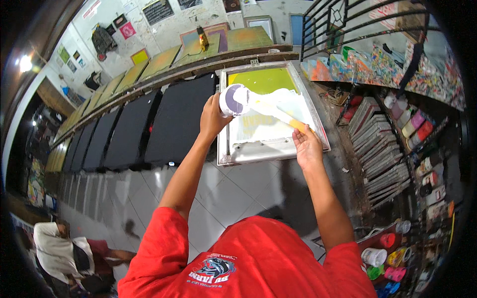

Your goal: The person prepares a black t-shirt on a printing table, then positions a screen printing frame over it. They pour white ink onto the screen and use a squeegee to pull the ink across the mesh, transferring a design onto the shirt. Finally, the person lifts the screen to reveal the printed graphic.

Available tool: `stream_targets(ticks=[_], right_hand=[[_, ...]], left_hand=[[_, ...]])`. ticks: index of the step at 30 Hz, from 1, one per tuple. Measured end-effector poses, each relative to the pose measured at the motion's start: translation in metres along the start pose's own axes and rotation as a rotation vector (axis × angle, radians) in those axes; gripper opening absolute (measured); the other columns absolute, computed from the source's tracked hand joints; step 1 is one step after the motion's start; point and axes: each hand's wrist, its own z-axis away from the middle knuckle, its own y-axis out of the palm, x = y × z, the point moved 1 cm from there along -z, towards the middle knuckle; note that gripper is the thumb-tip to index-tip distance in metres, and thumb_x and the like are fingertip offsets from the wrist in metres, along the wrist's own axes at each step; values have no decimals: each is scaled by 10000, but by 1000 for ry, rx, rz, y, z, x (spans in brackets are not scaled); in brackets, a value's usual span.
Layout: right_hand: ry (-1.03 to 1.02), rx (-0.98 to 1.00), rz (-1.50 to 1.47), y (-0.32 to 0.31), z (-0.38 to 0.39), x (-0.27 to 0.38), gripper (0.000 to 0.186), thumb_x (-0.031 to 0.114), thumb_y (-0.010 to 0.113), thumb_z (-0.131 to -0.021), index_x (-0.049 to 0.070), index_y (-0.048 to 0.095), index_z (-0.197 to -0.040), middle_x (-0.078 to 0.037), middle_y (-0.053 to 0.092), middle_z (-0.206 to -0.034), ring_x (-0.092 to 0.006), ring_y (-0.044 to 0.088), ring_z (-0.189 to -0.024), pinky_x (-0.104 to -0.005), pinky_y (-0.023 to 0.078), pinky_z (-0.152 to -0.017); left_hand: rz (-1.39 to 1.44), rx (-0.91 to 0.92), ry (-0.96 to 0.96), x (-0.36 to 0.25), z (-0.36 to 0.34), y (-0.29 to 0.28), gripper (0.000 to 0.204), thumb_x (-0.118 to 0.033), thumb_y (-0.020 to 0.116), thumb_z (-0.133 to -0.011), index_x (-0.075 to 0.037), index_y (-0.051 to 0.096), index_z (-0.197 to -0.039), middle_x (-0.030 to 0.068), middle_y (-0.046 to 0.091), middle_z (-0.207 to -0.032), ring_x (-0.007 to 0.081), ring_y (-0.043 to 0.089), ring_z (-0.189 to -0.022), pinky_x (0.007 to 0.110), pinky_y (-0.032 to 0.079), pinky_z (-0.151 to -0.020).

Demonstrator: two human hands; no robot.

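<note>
My left hand (212,115) holds a white tub (229,99) tilted over a screen printing frame (223,149), with white paint on its inside and rim. My right hand (306,144) grips the yellow handle of a spatula (290,120), whose far part is coated in thick white paint and reaches to the tub's mouth. The screen under both tools has a green upper section (266,77) and a pale lower section smeared with white; its faint pattern is partly hidden.
Black garments on boards (181,119) line the bench to my left. A railing (338,20), stacked frames (377,154) and many paint containers (417,129) are at right. A person (69,248) in a pale top is at lower left. Flat boards (159,62) line the back wall.
</note>
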Motion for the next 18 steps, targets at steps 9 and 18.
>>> stream_targets(ticks=[9, 18], right_hand=[[39, 78, 74, -18, -88, 29, 294, 173, 594, -921, -36, 546, -1122, -120, 571, -1043, -196, 573, -947, -328, 490, -899], [-56, -5, 299, -40, -181, 9, 258, 179, 545, -964, -21, 548, -1126, -107, 600, -1000, -176, 602, -870, -305, 517, -848]], left_hand=[[-20, 15, -226, 27, -13, 24, 805, -216, 860, -584, -22, 463, -1256, 197, 583, -1165, 360, 590, -1051, 410, 497, -866], [94, -65, -237, 83, -42, 45, 740, -240, 846, -596, -24, 503, -1214, 188, 611, -1113, 348, 606, -1021, 412, 495, -854]])
